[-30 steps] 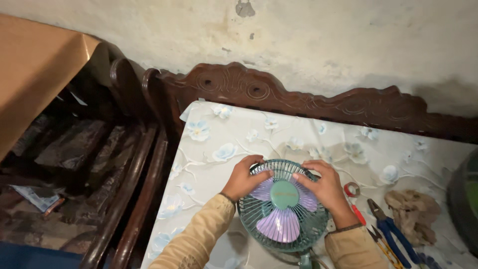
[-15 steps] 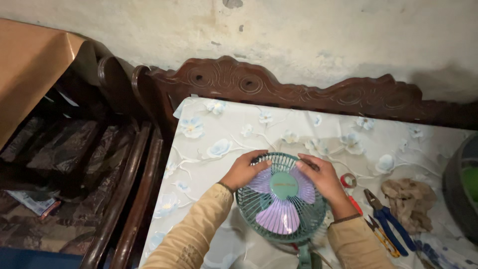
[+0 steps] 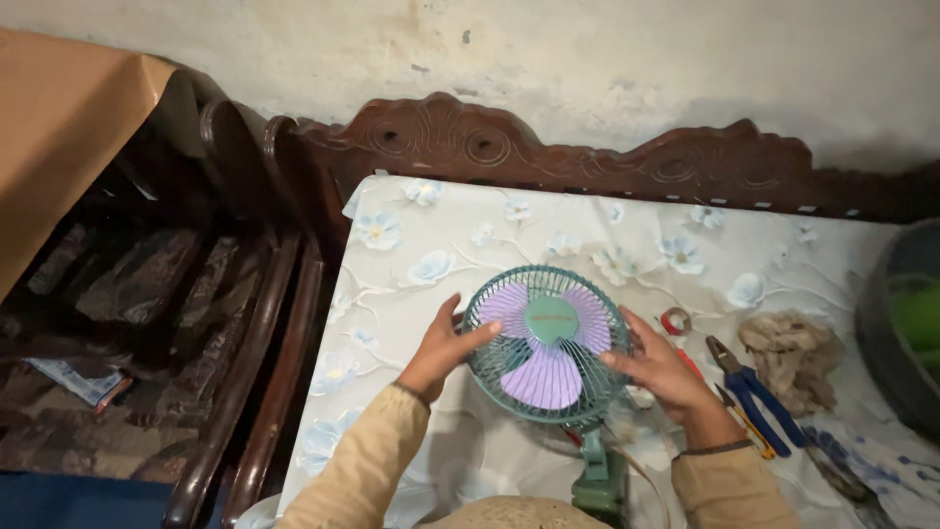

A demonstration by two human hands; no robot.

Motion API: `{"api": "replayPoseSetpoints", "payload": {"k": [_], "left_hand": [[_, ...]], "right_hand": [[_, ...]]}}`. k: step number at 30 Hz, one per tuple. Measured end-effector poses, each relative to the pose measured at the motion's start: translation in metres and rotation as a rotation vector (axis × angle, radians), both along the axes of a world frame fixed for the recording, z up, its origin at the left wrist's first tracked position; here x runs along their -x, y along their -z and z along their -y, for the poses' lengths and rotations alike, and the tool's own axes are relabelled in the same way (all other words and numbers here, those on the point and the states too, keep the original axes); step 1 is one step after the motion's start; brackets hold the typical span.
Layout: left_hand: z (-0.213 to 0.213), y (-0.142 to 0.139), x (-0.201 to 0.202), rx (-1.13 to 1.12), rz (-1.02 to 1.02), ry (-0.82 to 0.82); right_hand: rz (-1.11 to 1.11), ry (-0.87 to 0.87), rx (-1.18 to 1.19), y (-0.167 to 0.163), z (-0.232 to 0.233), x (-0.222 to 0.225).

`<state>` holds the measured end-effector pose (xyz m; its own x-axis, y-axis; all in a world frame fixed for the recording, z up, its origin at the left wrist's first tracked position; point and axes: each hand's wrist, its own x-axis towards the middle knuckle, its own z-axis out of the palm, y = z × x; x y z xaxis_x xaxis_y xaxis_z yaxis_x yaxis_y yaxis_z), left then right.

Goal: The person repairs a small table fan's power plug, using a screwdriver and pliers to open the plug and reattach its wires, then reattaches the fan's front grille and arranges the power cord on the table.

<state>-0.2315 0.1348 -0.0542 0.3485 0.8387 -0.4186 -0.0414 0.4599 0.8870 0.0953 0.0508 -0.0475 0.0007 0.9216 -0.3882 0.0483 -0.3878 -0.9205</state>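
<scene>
1. Small green fan (image 3: 548,343) with purple blades sits on the table (image 3: 431,235), near its front edge, about midway along. The grille faces up at the camera and its green base pokes out below, toward the front edge.
2. Left hand (image 3: 446,348) is on the left rim of the grille, fingers spread and fairly flat, thumb up. It's pressing on the cage more than gripping it.
3. Right hand (image 3: 661,370) does the same on the right rim, fingers open and laid against the wire. So the fan is held between both palms.
4. Just right of the right hand there's a small red tape roll (image 3: 674,320), then blue-handled pliers (image 3: 749,392) lying at an angle toward the front right.
5. A crumpled brown rag (image 3: 791,351) sits beside the pliers, closer to the right edge.
6. The table has a pale floral cloth, and a carved dark wood backrest (image 3: 548,157) runs along its back edge.
</scene>
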Motion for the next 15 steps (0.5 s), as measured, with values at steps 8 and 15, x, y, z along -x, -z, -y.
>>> {"api": "replayPoseSetpoints", "payload": {"k": [8,15], "left_hand": [[0.040,-0.017,-0.005,0.239,0.069,-0.035],[0.039,-0.016,-0.005,0.230,0.019,-0.071]], "right_hand": [[-0.143,0.217,0.161,-0.001,0.009,0.029],[-0.155,0.157,0.147,0.009,0.007,0.021]]}}
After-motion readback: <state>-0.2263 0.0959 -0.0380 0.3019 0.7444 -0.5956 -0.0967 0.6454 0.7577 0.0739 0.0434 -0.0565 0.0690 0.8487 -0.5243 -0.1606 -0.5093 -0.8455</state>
